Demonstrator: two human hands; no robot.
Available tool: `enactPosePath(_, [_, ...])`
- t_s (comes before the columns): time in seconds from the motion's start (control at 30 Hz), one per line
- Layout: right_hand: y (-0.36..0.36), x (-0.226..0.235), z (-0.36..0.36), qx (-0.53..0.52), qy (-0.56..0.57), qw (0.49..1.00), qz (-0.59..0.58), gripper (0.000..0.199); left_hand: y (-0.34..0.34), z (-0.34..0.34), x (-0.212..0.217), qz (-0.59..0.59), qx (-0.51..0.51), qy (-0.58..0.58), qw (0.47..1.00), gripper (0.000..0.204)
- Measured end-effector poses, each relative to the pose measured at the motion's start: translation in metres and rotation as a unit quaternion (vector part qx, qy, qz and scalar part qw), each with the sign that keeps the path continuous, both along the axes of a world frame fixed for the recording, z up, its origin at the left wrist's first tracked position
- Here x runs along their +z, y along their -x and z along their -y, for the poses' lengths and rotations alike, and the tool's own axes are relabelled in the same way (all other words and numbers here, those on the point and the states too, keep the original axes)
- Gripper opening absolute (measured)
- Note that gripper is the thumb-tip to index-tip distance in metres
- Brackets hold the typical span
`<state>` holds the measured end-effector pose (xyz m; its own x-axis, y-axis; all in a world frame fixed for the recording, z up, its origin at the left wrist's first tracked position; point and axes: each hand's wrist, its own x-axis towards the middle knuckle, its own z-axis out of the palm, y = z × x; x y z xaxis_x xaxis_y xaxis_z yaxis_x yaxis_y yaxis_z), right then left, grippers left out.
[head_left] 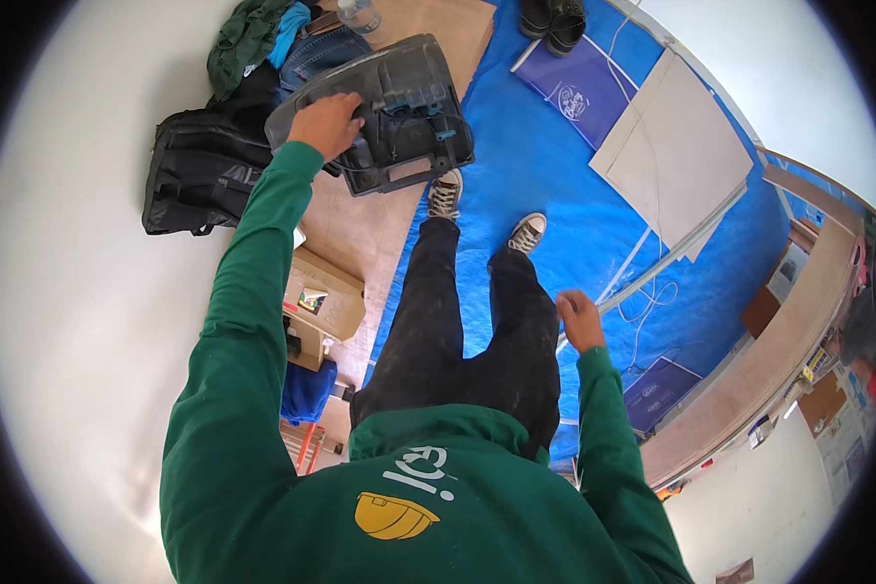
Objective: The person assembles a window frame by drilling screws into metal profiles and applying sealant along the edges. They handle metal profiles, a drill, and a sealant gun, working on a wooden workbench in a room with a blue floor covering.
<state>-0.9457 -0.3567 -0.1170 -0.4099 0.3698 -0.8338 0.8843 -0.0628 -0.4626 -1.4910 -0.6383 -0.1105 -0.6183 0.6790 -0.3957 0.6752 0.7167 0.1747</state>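
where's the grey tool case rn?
Head view, upper left: the grey tool case is gripped by the left hand, beside the black backpack.

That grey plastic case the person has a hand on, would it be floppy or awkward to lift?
The grey plastic case looks moulded and rigid, so probably stiff. It is bulky beside the left hand on its edge, so it may tilt when lifted one-handed. The smooth shell could be somewhat slippery.
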Motion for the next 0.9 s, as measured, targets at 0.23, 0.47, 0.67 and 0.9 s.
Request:
enactPosePath(0.23, [0.212,-0.059,0.039,0.262,-0.023,0.957,-0.121,0.037,0.052,0.008,-0.006,-0.125,0.051,-0.173,0.976,0.037])
enactPosePath(0.47, [0.371,-0.141,0.068,0.107,-0.070,0.970,-0.206,0.058,0.059,0.013,-0.012,-0.124,0.078,-0.273,0.951,0.040])
enactPosePath(0.67, [0.455,-0.212,0.080,0.238,-0.188,0.949,-0.088,0.087,0.055,0.010,-0.009,-0.070,0.136,-0.302,0.941,0.032])
enactPosePath(0.9, [0.482,-0.276,0.069,0.135,-0.006,0.990,0.026,0.073,0.063,0.004,-0.008,-0.012,0.144,-0.308,0.940,0.036])
